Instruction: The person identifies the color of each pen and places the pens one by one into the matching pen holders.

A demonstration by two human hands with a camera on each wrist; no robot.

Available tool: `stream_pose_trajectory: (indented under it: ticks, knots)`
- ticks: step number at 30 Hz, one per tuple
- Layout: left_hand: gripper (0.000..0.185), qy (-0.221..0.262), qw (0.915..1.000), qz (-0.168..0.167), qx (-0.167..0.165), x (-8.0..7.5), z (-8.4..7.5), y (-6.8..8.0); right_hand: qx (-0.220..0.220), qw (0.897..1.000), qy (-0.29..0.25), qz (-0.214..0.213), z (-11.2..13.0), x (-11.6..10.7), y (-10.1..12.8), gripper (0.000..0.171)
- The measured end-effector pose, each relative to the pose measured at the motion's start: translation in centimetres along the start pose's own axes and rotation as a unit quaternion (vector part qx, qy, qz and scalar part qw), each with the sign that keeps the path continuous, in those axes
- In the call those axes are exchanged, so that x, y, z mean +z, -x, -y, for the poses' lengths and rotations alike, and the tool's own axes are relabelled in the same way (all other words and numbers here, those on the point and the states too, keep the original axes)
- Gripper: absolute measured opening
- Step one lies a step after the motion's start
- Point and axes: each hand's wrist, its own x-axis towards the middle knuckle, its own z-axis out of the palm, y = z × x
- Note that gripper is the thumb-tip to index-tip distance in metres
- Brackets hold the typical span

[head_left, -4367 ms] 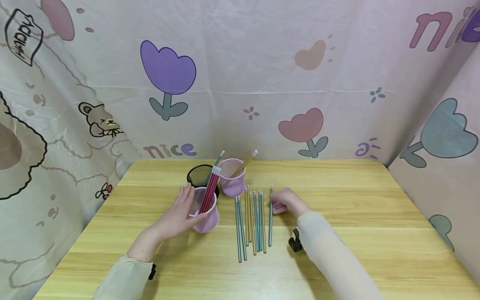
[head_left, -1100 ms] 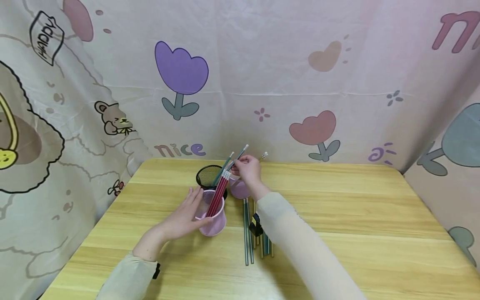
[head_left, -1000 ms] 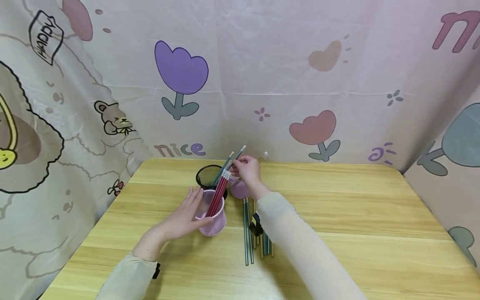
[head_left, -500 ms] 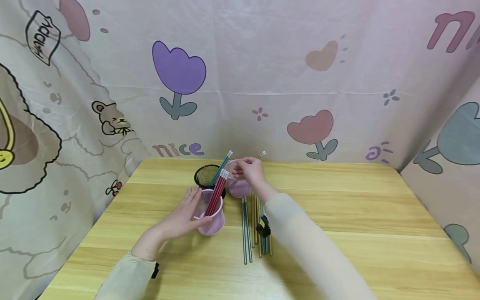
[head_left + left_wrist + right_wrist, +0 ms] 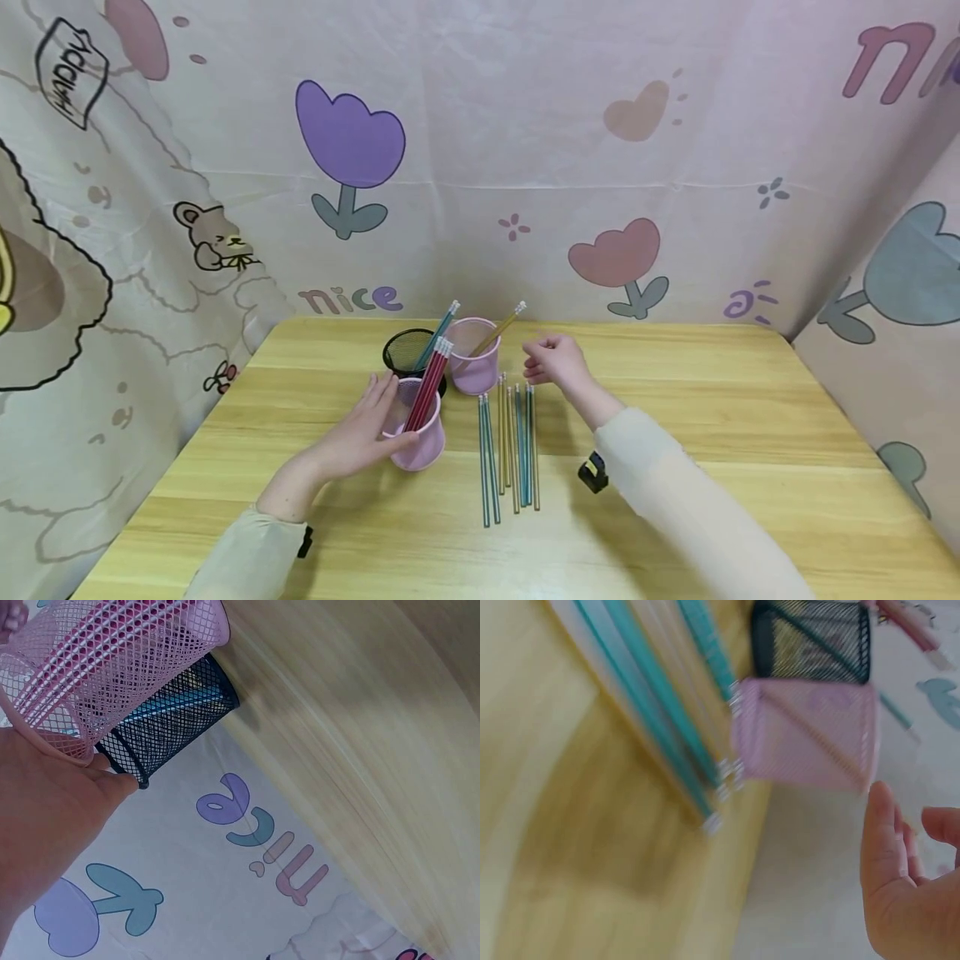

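The left hand (image 5: 358, 429) rests against the near pink mesh cup (image 5: 415, 433), fingers laid nearly straight along its wall rather than wrapped round it; a bundle of red pencils (image 5: 427, 385) leans inside. Just behind that grip stands the black mesh cup (image 5: 405, 352) with teal pencils (image 5: 438, 332) in it, and beside it the far pink cup (image 5: 476, 357) holds one yellow pencil (image 5: 498, 329).

The right hand (image 5: 553, 362) hangs above the worktop (image 5: 712, 417) with fingers loosely curled and nothing between them; its grip is empty. The row of loose pencils (image 5: 508, 442), teal and gold, lies just below and to the inner side of that hand, tips pointing toward the cups.

Judging from the layout, the step in hand looks like taking another pencil from the row. It would go best if the right hand comes down on the outermost pencil, nearest its own fingers, and pinches a single shaft near the eraser end so the neighbours do not roll. The left hand's steadying touch should keep the light mesh cup from tipping when a pencil drops in.
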Motion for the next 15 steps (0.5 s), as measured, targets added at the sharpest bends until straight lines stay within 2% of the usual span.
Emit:
stream_pose_trajectory:
  ticks: [8,15]
  knots:
    - [0.094,-0.006,1.0,-0.002,0.002,-0.1,0.0,-0.1,0.044,0.995,0.085,-0.003,-2.1,-2.3,0.3,0.025]
    - [0.095,-0.008,1.0,-0.001,0.001,0.1,0.2,-0.1,0.064,0.979,0.189,0.025,-3.7,-2.6,0.7,0.025]
